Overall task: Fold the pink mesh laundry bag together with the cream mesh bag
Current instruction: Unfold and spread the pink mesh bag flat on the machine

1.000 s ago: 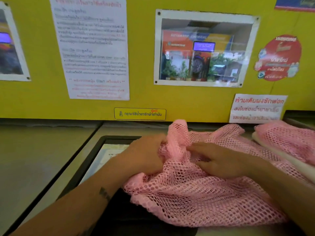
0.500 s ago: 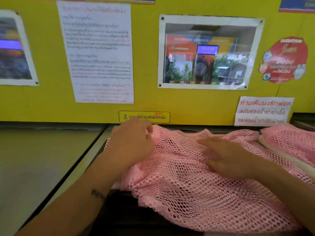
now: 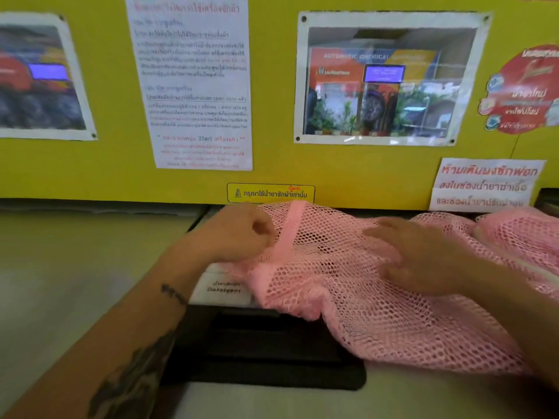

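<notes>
Spreading now: a second ago the left hand (image 3: pixel 239 234) and right hand (image 3: pixel 423 255) had the pink bag (image 3: pixel 348 297) bunched between them; since then the left has pulled its banded edge out leftward, fist closed on it, while the right lies flat with fingers loose, pinning the mesh. Bag lies flatter across the washer top (image 3: pixel 75 282), likely prep for a fold. Cream bag: only a pale strip (image 3: pixel 553 278) under a second pink bundle (image 3: pixel 520 237) at right, can't confirm. Snag risk: mesh overhangs the black lid recess (image 3: pixel 266 352) and covers part of the detergent label (image 3: pixel 223 287).
</notes>
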Action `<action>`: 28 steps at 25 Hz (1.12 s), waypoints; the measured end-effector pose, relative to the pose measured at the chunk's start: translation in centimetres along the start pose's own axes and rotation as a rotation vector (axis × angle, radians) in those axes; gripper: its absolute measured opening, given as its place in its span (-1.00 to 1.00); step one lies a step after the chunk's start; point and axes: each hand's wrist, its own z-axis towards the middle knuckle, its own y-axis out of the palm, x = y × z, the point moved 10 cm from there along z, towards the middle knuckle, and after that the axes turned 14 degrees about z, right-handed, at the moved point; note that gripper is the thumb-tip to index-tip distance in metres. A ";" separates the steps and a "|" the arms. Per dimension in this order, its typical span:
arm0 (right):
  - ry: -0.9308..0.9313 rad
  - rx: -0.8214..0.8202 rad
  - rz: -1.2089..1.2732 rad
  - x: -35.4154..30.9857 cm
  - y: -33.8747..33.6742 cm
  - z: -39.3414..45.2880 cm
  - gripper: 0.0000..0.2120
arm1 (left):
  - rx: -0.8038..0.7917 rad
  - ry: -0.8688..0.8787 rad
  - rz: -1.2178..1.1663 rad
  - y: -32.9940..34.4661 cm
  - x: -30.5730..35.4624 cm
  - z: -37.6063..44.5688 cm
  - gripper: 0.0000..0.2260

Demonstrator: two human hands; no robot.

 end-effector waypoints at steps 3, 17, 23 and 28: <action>-0.230 0.124 0.363 -5.3 -2.1 -1.4 -0.56 | -0.220 0.126 -0.167 0.0 2.4 -2.4 -0.93; -0.294 0.011 0.556 -7.0 0.7 -1.2 -0.87 | -0.053 0.107 -0.018 0.6 3.8 -1.7 -0.84; -0.284 -0.072 0.695 -6.6 0.8 -0.9 -0.83 | 0.458 0.154 -0.407 -6.9 4.3 -4.0 -0.81; -0.225 -0.059 0.639 -5.5 0.6 -0.8 -0.84 | 0.079 0.038 0.055 -2.3 3.1 -2.9 -0.32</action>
